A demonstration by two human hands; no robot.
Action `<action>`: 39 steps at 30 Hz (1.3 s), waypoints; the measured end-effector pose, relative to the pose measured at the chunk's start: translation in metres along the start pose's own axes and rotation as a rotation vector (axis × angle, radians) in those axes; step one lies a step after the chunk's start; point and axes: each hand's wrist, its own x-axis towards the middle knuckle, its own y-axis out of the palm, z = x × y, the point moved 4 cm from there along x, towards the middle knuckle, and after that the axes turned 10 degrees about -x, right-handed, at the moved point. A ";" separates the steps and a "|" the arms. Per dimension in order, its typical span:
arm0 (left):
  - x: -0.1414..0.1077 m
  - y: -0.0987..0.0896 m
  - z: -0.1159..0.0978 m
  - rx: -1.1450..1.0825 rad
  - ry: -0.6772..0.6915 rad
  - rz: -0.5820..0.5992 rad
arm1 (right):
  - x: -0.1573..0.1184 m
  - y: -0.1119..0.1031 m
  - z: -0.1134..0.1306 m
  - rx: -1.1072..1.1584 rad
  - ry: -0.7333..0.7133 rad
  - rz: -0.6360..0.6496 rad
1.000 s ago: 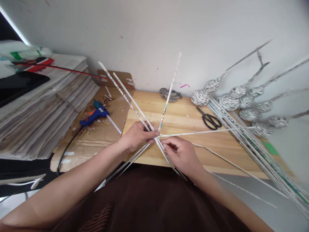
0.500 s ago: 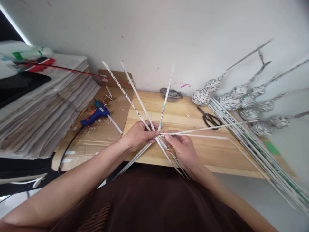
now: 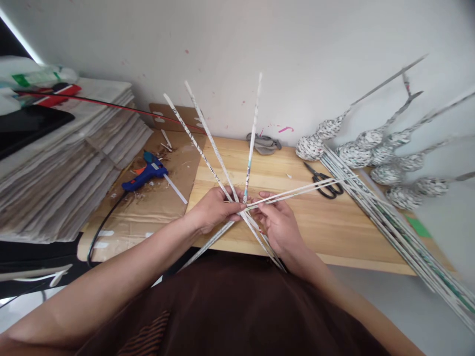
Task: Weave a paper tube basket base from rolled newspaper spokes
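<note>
Soft, fairly bright, even light leaves only faint shadows on the worktop [image 3: 334,227]. A white glare streak burns out at upper left. Wide-angle distortion stretches the edges; the wall [image 3: 230,59] looks slightly hazy.

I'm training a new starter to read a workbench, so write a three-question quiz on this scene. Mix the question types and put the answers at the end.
1. Multiple choice: Which tool lies on the cardboard?
A) a hammer
B) a blue glue gun
C) a paintbrush

2. True or false: The left hand and the right hand are both holding paper sticks.

3. Fill in the blank: The black-handled scissors rest on a table with a top made of ____.

Key: 1. B; 2. True; 3. wood
</note>
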 end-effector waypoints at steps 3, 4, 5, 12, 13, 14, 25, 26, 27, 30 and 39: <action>0.000 -0.002 -0.002 0.022 0.015 0.020 | 0.003 -0.005 0.001 0.051 0.091 0.029; 0.000 -0.003 -0.003 0.033 0.020 0.017 | 0.004 -0.007 0.002 0.024 0.112 0.049; 0.000 -0.004 -0.004 0.044 0.028 0.011 | 0.004 -0.009 0.004 -0.030 0.127 0.082; 0.004 -0.005 -0.009 0.130 0.075 0.009 | -0.004 -0.011 0.022 -0.602 0.073 0.414; 0.005 -0.004 -0.008 0.145 0.079 0.013 | -0.006 -0.009 0.023 -0.615 0.079 0.439; 0.005 -0.004 -0.008 0.162 0.082 0.017 | -0.007 -0.009 0.024 -0.613 0.082 0.444; 0.003 0.000 -0.008 0.119 -0.042 -0.060 | -0.016 -0.010 0.016 -0.660 0.024 0.267; 0.003 0.001 -0.008 0.110 -0.057 -0.064 | -0.018 -0.010 0.017 -0.685 -0.020 0.266; 0.003 0.001 -0.009 0.104 -0.068 -0.067 | -0.021 -0.010 0.019 -0.716 -0.065 0.266; 0.004 0.002 -0.010 0.105 -0.079 -0.085 | -0.028 -0.010 0.024 -0.826 -0.197 0.242; 0.006 -0.001 -0.010 0.154 0.014 -0.051 | -0.030 -0.008 0.031 -0.949 -0.289 0.253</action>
